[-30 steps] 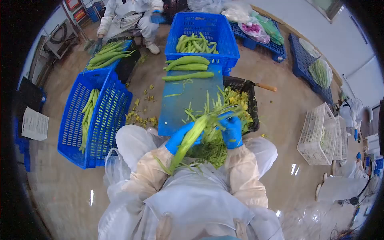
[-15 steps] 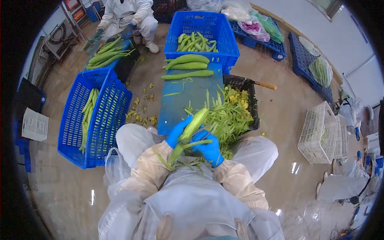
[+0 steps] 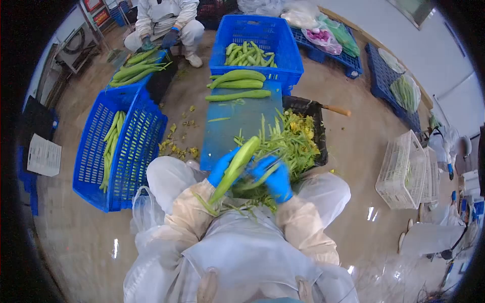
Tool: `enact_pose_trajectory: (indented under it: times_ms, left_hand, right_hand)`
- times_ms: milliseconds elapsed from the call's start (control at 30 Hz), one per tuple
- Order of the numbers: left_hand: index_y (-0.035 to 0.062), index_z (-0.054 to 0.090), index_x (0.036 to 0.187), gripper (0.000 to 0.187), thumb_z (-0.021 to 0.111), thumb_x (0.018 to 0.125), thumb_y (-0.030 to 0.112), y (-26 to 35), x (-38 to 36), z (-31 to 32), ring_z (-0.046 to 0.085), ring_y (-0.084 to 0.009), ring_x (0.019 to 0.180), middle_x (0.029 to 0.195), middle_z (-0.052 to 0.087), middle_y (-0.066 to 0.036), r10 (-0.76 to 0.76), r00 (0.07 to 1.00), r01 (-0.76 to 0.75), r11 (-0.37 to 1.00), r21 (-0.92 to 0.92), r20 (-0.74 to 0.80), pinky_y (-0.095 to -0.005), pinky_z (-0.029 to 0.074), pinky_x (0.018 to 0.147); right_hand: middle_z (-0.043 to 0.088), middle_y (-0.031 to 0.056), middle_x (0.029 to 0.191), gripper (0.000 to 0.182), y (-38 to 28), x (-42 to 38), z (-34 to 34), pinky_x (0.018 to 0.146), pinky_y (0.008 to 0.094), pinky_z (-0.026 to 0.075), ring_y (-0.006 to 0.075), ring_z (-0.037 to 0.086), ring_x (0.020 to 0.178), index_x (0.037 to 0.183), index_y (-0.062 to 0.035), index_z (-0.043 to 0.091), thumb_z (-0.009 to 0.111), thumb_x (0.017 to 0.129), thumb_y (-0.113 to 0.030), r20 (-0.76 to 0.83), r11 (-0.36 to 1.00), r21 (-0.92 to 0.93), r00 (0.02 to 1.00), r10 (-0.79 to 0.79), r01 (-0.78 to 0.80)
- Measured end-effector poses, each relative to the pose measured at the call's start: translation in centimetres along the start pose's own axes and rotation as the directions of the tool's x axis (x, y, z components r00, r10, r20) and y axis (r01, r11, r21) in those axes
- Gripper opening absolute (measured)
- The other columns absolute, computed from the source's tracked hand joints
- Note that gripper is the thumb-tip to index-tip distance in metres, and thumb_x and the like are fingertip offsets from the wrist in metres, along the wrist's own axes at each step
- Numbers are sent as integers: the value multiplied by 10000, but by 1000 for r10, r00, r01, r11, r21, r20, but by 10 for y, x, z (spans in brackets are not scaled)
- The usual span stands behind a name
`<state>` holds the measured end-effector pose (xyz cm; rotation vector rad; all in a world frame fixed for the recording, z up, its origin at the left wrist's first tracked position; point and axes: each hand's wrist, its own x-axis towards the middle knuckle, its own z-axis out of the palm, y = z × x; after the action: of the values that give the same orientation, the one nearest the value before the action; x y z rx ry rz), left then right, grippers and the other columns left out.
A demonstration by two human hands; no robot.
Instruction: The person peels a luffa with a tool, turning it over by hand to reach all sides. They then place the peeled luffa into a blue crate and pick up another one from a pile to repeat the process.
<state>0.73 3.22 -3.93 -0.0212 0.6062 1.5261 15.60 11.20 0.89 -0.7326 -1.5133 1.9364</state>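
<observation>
My left hand (image 3: 220, 169), in a blue glove, is closed around a long pale-green luffa gourd (image 3: 236, 164) tilted over my lap. My right hand (image 3: 276, 181), also gloved in blue, is closed just right of the gourd on a thin tool that looks like a peeler (image 3: 272, 164), smeared by motion. A strip of green peel hangs by its fingers. Under and beyond that hand lies a heap of peelings (image 3: 295, 146) in a black crate (image 3: 319, 123). Several unpeeled luffas (image 3: 237, 84) rest at the far end of the blue board (image 3: 240, 121).
A blue crate (image 3: 288, 58) of luffas stands beyond the board; another blue crate (image 3: 144, 131) is on the left. A wooden handle (image 3: 337, 109) juts from the black crate. White crates (image 3: 399, 177) stand right. A co-worker (image 3: 166, 22) sits at the far left beside more luffas.
My right hand has moved up and right, away from the gourd. The gourd shows more of its peeled side. The co-worker's hands have drawn together over the luffas.
</observation>
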Motion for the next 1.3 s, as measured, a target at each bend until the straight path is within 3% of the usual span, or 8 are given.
enact_pose_trajectory:
  times_ms: [67,233,367,433,567,900,1100,1300]
  left_hand:
    - [20,549,1054,366,476,871,329,2,-2,10,604,-168,731,891,620,-106,-37,997,39,999,23,-62,-280,512,643]
    - [21,525,1094,392,484,861,334,1,-6,-22,603,-162,742,922,611,-115,-139,976,113,980,161,166,-302,511,661]
    - [12,489,1143,435,467,869,349,-4,-11,10,601,-235,789,947,598,-122,-66,996,77,970,231,-55,-328,530,667]
    - [21,495,1138,443,472,866,371,-8,5,-12,603,-236,783,969,595,-133,-63,998,64,997,-49,26,-348,522,705]
    - [42,488,1150,415,474,873,351,2,-3,3,602,-176,727,953,600,-102,-2,995,10,997,75,-98,-294,513,662]
    - [25,467,1175,454,478,867,359,-7,-5,-11,599,-204,795,1014,582,-121,-125,992,127,988,87,-30,-307,516,672]
    - [71,514,1126,353,477,877,319,-2,1,-9,585,-135,744,900,604,-56,-59,998,60,998,18,-35,-283,499,619]
    - [50,523,1102,430,538,826,380,-8,-15,5,601,-197,754,918,606,-88,12,986,33,964,263,-169,-350,532,649]
  right_hand:
    - [582,47,699,157,23,-17,21,555,279,466,128,551,625,770,-28,568,699,683,-32,115,975,-35,970,-215,220]
    - [597,80,730,150,27,38,-31,548,263,479,152,569,605,772,-32,532,670,712,-31,-102,982,180,994,-39,57]
    - [586,75,716,127,33,74,-76,544,263,477,158,560,583,767,-27,535,651,718,-16,-285,974,189,956,-71,128]
    - [577,61,737,123,20,47,-50,555,267,477,146,558,624,777,-31,540,649,722,-16,-147,984,146,985,-85,107]
    - [582,64,779,173,22,-20,14,578,261,497,154,582,701,803,-18,534,663,699,33,190,999,46,982,7,-16]
    - [590,71,698,133,21,72,-66,540,260,476,145,561,577,762,-13,549,669,707,-27,-290,986,74,949,-121,148]
    - [579,62,736,168,28,-21,21,592,253,483,136,568,638,823,-25,557,669,701,2,189,999,-31,981,30,-24]
    - [585,72,715,135,14,51,-52,531,271,482,140,559,604,764,-13,550,670,704,-11,-202,987,103,974,-104,127]
